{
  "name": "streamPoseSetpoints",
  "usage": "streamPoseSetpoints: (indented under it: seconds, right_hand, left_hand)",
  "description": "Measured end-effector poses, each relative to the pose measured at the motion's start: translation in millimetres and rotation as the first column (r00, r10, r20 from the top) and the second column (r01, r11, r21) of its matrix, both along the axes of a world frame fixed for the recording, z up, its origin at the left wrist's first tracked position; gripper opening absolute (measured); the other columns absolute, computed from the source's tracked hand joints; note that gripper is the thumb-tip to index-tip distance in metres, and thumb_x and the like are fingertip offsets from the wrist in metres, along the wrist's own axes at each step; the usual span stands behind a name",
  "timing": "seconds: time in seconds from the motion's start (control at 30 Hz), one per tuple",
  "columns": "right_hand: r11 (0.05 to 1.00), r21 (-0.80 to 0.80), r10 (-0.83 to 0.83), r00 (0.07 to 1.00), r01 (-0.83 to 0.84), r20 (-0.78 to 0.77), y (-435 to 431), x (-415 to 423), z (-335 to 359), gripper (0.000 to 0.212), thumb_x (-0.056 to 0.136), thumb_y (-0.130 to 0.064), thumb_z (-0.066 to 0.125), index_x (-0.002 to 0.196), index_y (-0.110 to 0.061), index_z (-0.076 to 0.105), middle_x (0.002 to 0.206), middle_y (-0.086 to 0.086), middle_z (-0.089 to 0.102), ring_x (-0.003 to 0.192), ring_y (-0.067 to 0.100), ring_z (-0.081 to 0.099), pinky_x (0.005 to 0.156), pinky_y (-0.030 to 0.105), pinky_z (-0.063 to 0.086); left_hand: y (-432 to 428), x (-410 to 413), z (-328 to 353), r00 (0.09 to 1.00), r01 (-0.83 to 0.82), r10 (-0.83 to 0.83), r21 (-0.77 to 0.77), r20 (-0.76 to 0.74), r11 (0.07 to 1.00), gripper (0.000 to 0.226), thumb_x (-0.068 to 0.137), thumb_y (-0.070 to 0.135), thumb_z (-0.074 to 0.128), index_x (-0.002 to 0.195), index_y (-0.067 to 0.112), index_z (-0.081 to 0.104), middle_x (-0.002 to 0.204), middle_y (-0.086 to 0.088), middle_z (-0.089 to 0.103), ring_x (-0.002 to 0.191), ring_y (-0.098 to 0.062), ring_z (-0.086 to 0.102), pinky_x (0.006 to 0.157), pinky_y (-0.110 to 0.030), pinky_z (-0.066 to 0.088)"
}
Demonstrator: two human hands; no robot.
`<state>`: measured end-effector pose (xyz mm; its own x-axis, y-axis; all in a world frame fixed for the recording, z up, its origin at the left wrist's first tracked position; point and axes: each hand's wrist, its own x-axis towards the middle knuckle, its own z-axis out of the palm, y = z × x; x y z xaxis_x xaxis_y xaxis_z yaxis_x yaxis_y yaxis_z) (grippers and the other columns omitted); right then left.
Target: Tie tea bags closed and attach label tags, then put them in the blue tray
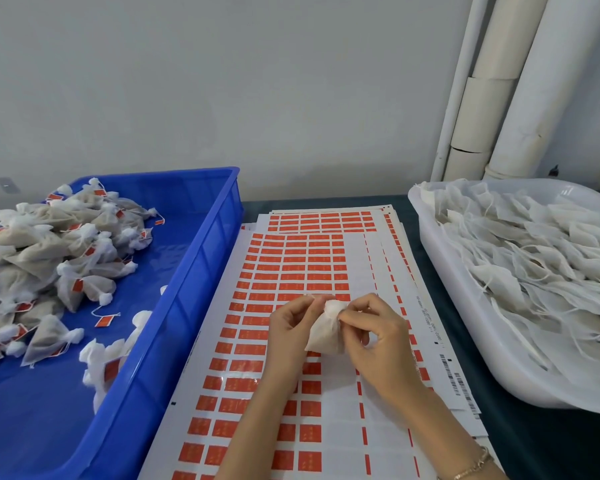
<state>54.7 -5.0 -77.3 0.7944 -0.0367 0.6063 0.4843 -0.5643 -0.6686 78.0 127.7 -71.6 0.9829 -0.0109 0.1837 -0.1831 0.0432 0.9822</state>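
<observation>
One small white mesh tea bag (pixel 326 329) with pale filling, pinched at its gathered top by both hands: left hand (pixel 288 327) on the left of the neck, right hand (pixel 378 341) on the right, fingers curled. Held just above white sheets of red label stickers (pixel 291 268) lying mid-way across the dark counter (pixel 551 452). At the counter's left edge, blue plastic tray (pixel 201 265) with a heap of tied red-tagged bags (pixel 49 244). At the right edge, white plastic tub (pixel 478 317) full of flat untied bags (pixel 534 258) with loose strings.
</observation>
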Motion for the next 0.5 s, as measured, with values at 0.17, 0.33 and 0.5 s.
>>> streamPoseSetpoints:
  seconds: [0.17, 0.33, 0.5]
  right_hand:
    - [0.999, -0.024, 0.033, 0.999, -0.033, -0.004, 0.6, -2.2, 3.8, 0.020, 0.076, -0.017, 0.071, 0.093, -0.008, 0.076, 0.092, -0.005, 0.065, 0.081, -0.002, 0.058, 0.073, 0.003, 0.048]
    - [0.995, -0.014, 0.095, 0.995, -0.096, -0.042, 0.6, -2.5, 7.9, 0.020, 0.077, -0.015, 0.072, 0.095, -0.009, 0.076, 0.092, -0.005, 0.068, 0.082, -0.003, 0.059, 0.074, 0.004, 0.048]
    - [0.994, 0.008, 0.107, 0.993, -0.107, -0.044, 0.1, -2.7, 8.5, 0.028, 0.076, -0.026, 0.067, 0.096, -0.008, 0.075, 0.091, 0.001, 0.071, 0.080, -0.004, 0.060, 0.074, 0.003, 0.047]
  left_hand:
    - [0.5, -1.0, 2.4, 0.999, 0.044, -0.044, 0.006, 0.011, 0.999, 0.022, 0.092, 0.010, 0.061, 0.085, 0.026, 0.074, 0.077, 0.002, 0.073, 0.074, -0.010, 0.069, 0.063, -0.017, 0.053]
    - [0.8, -0.9, 2.1, 0.998, 0.056, -0.056, 0.038, 0.007, 0.998, 0.019, 0.090, 0.007, 0.062, 0.092, 0.023, 0.072, 0.082, 0.013, 0.074, 0.080, -0.007, 0.070, 0.065, -0.015, 0.053]
    - [0.6, -2.1, 2.4, 0.997, 0.071, -0.072, 0.057, 0.025, 0.996, 0.022, 0.089, 0.005, 0.062, 0.093, 0.024, 0.072, 0.083, 0.012, 0.074, 0.082, -0.008, 0.070, 0.067, -0.018, 0.054]
